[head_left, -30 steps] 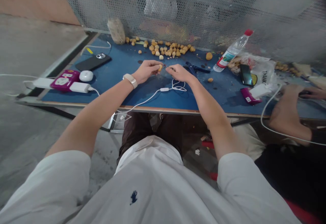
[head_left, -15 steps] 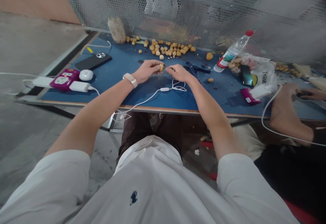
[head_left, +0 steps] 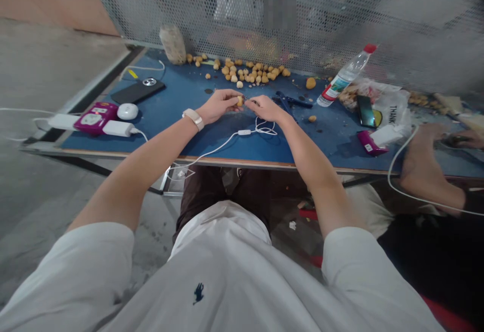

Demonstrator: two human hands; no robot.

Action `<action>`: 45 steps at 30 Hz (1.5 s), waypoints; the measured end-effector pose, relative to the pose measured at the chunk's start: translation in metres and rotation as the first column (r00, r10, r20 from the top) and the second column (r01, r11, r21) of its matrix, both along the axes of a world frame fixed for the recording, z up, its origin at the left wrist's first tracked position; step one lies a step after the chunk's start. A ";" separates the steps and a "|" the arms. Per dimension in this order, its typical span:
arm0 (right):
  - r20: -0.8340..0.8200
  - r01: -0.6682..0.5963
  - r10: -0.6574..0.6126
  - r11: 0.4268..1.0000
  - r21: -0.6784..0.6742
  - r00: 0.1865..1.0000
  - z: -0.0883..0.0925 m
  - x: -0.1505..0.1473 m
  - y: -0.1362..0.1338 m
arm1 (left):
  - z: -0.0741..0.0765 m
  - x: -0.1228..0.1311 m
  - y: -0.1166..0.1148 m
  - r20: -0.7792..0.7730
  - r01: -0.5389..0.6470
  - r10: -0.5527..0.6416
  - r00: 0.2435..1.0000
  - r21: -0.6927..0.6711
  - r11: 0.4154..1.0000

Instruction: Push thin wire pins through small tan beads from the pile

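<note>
Between the fingertips of my left hand is a small round yellow-brown piece, held above the blue table. Close beside it on the right, my right hand is closed, its fingertips near the piece; what it grips is too small and hidden to name. Behind both hands lies a loose pile of similar round pieces along the mesh panel. Dark blue pliers-like handles rest just right of my right hand. A white cable loops on the table below my hands.
At the left are a black phone, a purple power strip and a white case. A clear jar stands behind. Rightward are a tilted bottle, a plastic bag, another phone and another person's arm.
My two hands stay nearly in place, with the yellow-brown piece slightly turned between my left fingers. At the right, the other person's hand has shifted a little.
</note>
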State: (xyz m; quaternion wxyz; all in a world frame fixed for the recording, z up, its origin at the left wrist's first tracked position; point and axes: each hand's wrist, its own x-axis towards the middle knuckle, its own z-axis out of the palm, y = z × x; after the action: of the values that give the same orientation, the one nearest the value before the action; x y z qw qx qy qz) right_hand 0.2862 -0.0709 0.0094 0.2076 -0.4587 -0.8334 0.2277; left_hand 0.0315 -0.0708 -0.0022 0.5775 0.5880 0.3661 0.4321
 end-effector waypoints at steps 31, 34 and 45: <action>0.027 -0.038 0.038 0.999 -0.004 0.999 0.001 0.000 0.000 | -0.001 -0.001 0.001 0.048 -0.012 0.012 0.999 -0.005 1.000; 0.004 -0.035 0.035 0.999 -0.007 0.999 -0.001 0.000 0.000 | 0.000 -0.001 0.000 0.045 -0.006 0.006 0.999 0.000 1.000; 0.021 -0.050 0.050 0.999 0.002 0.999 0.001 -0.001 -0.001 | 0.000 -0.002 -0.002 0.021 -0.020 0.021 1.000 -0.020 1.000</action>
State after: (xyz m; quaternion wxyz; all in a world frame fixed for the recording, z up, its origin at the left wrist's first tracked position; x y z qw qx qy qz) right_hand 0.2854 -0.0714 0.0100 0.1938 -0.4397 -0.8471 0.2270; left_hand 0.0291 -0.0723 -0.0023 0.5826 0.5739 0.3700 0.4408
